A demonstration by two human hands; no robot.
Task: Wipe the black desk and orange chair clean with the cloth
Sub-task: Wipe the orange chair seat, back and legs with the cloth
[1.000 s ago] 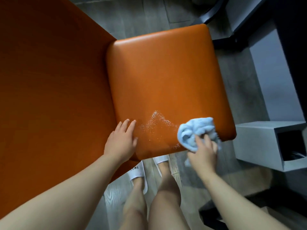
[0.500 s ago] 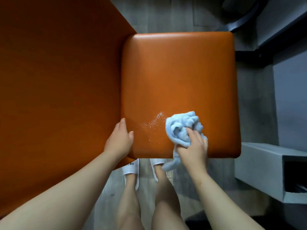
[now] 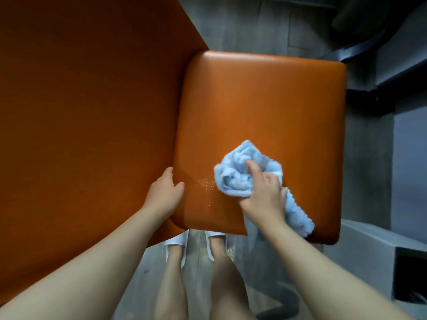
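The orange chair fills the view: its seat (image 3: pixel 265 107) lies below me and its tall backrest (image 3: pixel 87 116) rises on the left. A crumpled light blue cloth (image 3: pixel 235 174) is pressed on the near part of the seat under my right hand (image 3: pixel 263 192), which grips it. A patch of small white specks (image 3: pixel 205 182) lies on the seat just left of the cloth. My left hand (image 3: pixel 165 192) clasps the seat's near left edge, thumb on top. The black desk is not in view.
My bare legs and white slippers (image 3: pixel 175 244) stand on the grey wood-look floor (image 3: pixel 277 24) right in front of the seat. A grey box-like unit (image 3: pixel 369 245) with a dark opening sits to the right. Dark furniture legs (image 3: pixel 360 42) stand at the top right.
My right hand has slid the cloth leftward and farther onto the seat, covering most of the white specks. My left hand has shifted from lying flat to gripping the seat's edge.
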